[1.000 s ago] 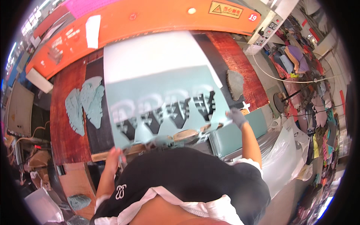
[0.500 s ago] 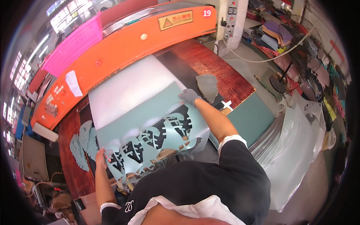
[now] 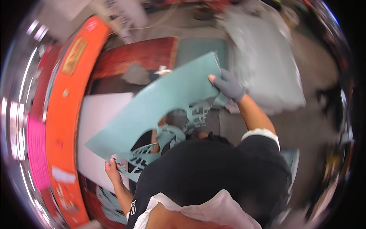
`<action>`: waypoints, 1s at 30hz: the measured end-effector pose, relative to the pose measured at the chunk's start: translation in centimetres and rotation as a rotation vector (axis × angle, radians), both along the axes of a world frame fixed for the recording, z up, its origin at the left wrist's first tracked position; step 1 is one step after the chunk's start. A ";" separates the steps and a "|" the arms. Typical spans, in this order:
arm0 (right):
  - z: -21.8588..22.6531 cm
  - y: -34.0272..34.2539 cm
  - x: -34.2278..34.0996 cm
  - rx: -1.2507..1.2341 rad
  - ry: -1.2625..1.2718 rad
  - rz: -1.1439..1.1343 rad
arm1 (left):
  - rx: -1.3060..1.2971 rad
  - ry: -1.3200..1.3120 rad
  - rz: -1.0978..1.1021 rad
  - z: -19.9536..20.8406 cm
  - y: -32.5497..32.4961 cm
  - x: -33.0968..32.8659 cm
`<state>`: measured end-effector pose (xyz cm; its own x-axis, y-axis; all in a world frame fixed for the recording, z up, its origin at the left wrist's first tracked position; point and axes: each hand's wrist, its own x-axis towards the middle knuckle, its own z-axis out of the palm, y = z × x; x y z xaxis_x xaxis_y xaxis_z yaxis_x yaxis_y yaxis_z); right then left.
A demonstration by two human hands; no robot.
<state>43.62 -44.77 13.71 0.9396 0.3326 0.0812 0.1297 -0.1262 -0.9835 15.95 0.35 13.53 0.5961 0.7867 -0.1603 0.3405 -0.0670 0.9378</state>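
Between both hands I hold a thin pale teal sheet, tilted and raised in front of my body. Its far part is solid; the part nearest me has shaped cutouts with thin lattice strips. My bare left hand pinches the sheet's left end near the cutouts. A grey glove covers my right hand, which grips the right end with the thumb on top. Partly under the sheet lies a white board on the machine bed.
An orange machine beam runs along the left, with a pink basket behind it. A red wooden table bears a grey piece. Beyond are a stack of teal sheets and clear plastic sheeting. Cut teal pieces lie lower left.
My view and body have turned to the right. Both hands have lifted the cut sheet away from the white board and carried it toward the right, keeping their hold.
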 end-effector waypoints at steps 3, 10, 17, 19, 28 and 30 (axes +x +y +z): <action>-0.8 -4.4 -5.2 0.105 -0.009 -0.272 | -0.053 -0.126 -0.469 -3.6 0.6 4.4; 2.1 -8.2 -26.9 -0.140 -0.066 -0.905 | -0.207 -0.254 -0.850 -2.9 -3.6 8.4; 0.9 -8.2 -38.0 -0.179 -0.014 -1.515 | -0.360 -0.151 -1.220 -5.0 -14.0 19.4; 0.0 -8.3 -41.2 -0.207 -0.102 -1.573 | -0.433 -0.190 -1.344 -5.0 -17.3 21.0; -0.5 -2.8 -52.5 -0.087 -0.074 -2.097 | -0.305 -0.058 -1.879 -4.2 -30.2 23.4; -1.1 -1.3 -55.0 -0.186 -0.015 -2.200 | -0.346 -0.043 -1.973 -4.4 -32.4 22.9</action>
<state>-11.41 -46.06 12.61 -0.2712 -0.9431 0.1923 -0.3032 -0.1059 -0.9470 38.85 -32.08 9.16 0.4470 -0.8892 -0.0974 0.0192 -0.0994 0.9949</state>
